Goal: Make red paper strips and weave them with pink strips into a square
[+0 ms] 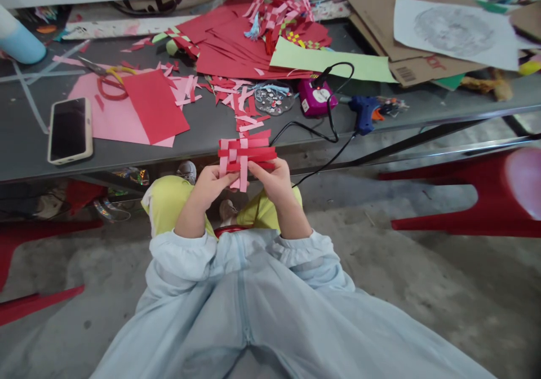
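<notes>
Between my two hands, just off the table's front edge, is a small weave of red and pink paper strips (243, 152). Pink strips cross red ones, and several loose ends stick out to the right and downward. My left hand (211, 184) pinches its lower left side. On the lower right, my right hand (273, 180) grips it with the thumb on top. The fingers beneath the paper are hidden. Cut red and pink paper scraps (249, 120) lie on the table right behind the weave.
On the grey table (169, 159) lie a phone (70, 129), scissors (110, 80), a red sheet (157, 105), a purple power adapter (315, 98) and a blue glue gun (364, 114). Its cable hangs over the edge. Cardboard (380, 26) lies back right. Red stools (490, 193) flank me.
</notes>
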A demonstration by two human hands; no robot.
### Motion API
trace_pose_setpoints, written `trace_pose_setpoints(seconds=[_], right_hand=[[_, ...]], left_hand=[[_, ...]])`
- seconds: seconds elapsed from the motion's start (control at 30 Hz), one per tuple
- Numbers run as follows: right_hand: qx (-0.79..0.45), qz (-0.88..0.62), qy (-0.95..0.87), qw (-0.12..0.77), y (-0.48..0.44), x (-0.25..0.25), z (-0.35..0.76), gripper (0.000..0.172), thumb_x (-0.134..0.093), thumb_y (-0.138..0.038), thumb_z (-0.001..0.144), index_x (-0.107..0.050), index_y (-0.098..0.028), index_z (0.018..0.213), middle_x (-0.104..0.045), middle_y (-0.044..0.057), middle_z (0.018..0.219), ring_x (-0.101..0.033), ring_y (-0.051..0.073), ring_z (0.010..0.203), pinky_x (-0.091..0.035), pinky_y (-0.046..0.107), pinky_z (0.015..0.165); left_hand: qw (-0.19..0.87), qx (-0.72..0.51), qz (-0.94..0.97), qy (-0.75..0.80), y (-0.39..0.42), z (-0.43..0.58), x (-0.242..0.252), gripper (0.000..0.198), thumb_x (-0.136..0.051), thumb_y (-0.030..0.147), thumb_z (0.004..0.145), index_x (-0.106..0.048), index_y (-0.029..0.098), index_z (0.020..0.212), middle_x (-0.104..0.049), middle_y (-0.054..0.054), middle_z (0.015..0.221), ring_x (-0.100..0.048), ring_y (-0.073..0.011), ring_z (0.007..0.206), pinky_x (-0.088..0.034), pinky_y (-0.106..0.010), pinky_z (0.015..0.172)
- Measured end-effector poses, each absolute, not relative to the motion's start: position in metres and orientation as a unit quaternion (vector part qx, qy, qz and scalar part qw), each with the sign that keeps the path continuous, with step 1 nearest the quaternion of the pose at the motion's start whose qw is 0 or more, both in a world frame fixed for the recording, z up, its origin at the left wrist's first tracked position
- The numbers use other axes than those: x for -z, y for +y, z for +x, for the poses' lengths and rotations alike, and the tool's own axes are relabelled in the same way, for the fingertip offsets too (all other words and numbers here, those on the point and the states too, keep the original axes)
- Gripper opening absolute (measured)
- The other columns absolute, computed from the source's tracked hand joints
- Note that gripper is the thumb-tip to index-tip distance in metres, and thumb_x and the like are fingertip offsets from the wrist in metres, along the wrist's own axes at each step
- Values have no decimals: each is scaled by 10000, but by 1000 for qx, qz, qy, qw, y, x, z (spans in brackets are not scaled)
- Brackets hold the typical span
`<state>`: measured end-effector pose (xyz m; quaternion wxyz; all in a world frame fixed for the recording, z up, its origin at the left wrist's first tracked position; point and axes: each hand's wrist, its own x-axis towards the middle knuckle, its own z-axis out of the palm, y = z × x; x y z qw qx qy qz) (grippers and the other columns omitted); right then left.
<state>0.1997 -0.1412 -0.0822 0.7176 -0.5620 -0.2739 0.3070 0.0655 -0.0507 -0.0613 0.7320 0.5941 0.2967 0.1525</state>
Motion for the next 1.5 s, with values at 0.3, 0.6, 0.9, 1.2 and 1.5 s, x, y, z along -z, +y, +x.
trace_pose_setpoints(seconds=[0.3, 0.6, 0.9, 1.2, 1.5], right_hand=[[-399, -544, -189, 714, -134, 69, 190, 350, -852, -485, 575, -741, -166, 669, -662, -27, 571, -515, 69, 491, -449, 224, 504], [-324, -558, -153, 749, -126, 82, 182, 339, -815, -496, 622, -707, -186, 708, -686, -27, 639, -577, 99, 543, -508, 247, 545], [-374, -511, -107, 767, -128, 70, 187, 435, -889, -505, 479, -650, -192, 666, -649, -45, 579, -553, 87, 479, -502, 234, 468], [-373, -500, -88, 777, -129, 78, 188, 424, -908, -444, 462, -677, -202, 722, -692, -34, 675, -569, 84, 543, -507, 242, 560], [-306, -533, -134, 777, -128, 80, 193, 337, -860, -431, 568, -688, -210, 754, -729, -11, 770, -648, 120, 663, -544, 273, 653]], left_hand=[[774, -123, 553, 284, -49, 66, 64, 566, -843, 600, 596, -758, 99, 845, -749, -93, 707, -714, -208, 680, -550, -288, 619], [772, -113, 545, 306, -49, 68, 63, 537, -871, 590, 540, -736, 114, 750, -742, -71, 686, -691, -183, 611, -557, -288, 598], [766, -126, 549, 308, -48, 69, 65, 532, -875, 588, 528, -757, 126, 765, -734, -50, 680, -670, -168, 617, -559, -287, 596], [755, -127, 568, 301, -47, 69, 66, 534, -858, 613, 544, -768, 137, 766, -728, -50, 659, -670, -169, 603, -558, -282, 588], [744, -110, 589, 296, -49, 69, 65, 511, -835, 605, 589, -744, 137, 772, -749, -74, 728, -693, -198, 671, -552, -307, 642]])
